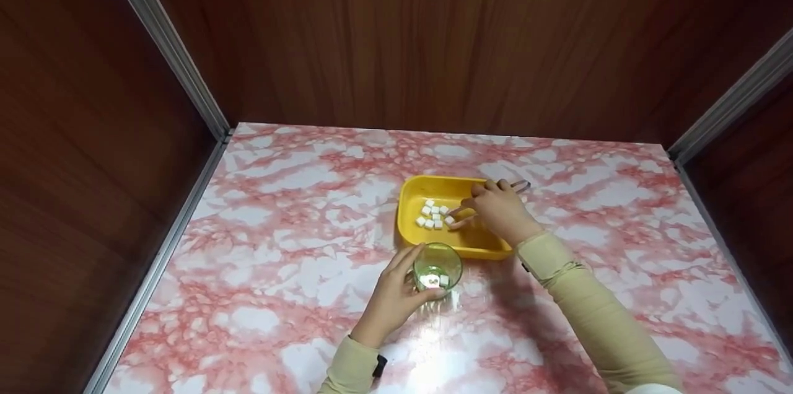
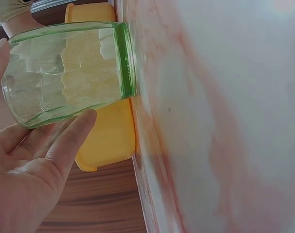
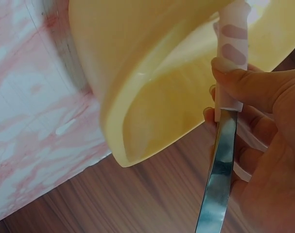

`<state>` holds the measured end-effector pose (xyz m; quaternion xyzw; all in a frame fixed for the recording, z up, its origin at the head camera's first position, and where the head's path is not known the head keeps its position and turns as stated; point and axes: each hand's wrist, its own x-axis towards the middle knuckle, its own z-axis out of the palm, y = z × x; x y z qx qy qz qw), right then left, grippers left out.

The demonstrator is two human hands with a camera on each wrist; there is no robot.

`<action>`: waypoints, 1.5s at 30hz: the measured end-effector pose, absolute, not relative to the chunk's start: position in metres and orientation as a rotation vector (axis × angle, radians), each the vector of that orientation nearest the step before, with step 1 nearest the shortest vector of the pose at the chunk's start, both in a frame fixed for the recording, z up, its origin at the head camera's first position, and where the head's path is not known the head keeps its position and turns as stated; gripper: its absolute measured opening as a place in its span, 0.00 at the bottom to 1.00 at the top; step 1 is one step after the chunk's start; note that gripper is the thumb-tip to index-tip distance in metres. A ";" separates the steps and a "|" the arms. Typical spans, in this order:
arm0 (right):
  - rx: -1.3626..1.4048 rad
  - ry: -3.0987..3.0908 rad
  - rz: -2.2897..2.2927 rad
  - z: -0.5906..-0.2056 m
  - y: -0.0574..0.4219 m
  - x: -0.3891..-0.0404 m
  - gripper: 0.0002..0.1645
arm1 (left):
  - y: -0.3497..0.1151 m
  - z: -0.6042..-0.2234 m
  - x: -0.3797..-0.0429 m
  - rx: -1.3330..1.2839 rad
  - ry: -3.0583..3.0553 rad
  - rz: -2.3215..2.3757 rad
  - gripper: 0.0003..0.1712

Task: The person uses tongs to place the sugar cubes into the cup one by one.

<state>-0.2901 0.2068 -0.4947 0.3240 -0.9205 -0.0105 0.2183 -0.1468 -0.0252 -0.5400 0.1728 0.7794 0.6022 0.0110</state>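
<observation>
In the head view my left hand grips a clear green drinking glass upright on the table, thumb on one side and fingers on the other. A white cube lies at its bottom. Just beyond the glass is a yellow tray. My right hand reaches over the tray's right side and holds metal tongs with pale pink, patterned arms between thumb and fingers. The tong tips are apart, at the right edge of several white cubes in the tray.
A red-and-white marbled table top lies under everything. Dark wood panels stand behind and on both sides, with metal strips at the corners.
</observation>
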 end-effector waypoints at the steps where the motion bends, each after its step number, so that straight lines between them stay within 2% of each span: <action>1: 0.897 -2.550 -0.045 -0.494 0.207 -0.290 0.11 | -0.025 -0.540 -0.147 0.540 2.431 1.880 0.50; 2: 0.921 -2.654 -0.123 -0.487 0.208 -0.287 0.08 | -0.025 -0.540 -0.147 0.540 2.433 1.878 0.51; 3: 0.941 -2.771 -0.199 -0.478 0.209 -0.282 0.12 | -0.025 -0.540 -0.147 0.538 2.433 1.878 0.51; 5: 0.937 -2.773 -0.196 -0.477 0.209 -0.281 0.13 | -0.025 -0.540 -0.148 0.538 2.436 1.876 0.51; 30: 0.982 -2.720 -0.237 -0.478 0.212 -0.279 0.17 | -0.025 -0.539 -0.149 0.562 2.463 1.867 0.49; 38: 0.989 -2.704 -0.244 -0.482 0.215 -0.277 0.14 | -0.025 -0.539 -0.147 0.549 2.460 1.859 0.49; 45: 0.982 -2.691 -0.179 -0.482 0.217 -0.273 0.18 | -0.024 -0.540 -0.147 0.543 2.426 1.891 0.49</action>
